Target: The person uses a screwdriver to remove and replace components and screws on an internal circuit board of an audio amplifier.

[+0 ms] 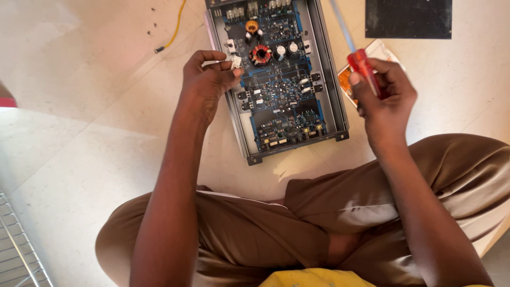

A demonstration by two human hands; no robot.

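An open amplifier chassis (329,85) lies on the pale floor with its blue circuit board (281,79) exposed, carrying coils and capacitors. My left hand (204,79) rests at the chassis's left edge, fingers curled and pinching a small white part (236,62). My right hand (382,93) hovers to the right of the chassis, closed around the red handle of a screwdriver (364,66), its shaft pointing up and away. My crossed legs in brown trousers fill the foreground.
A small orange and white packet (346,85) lies under my right hand. A black panel (408,18) lies at the top right. A yellow wire (172,32) trails at the top, with tiny screws (151,24) near it. A wire rack (18,250) is at the bottom left.
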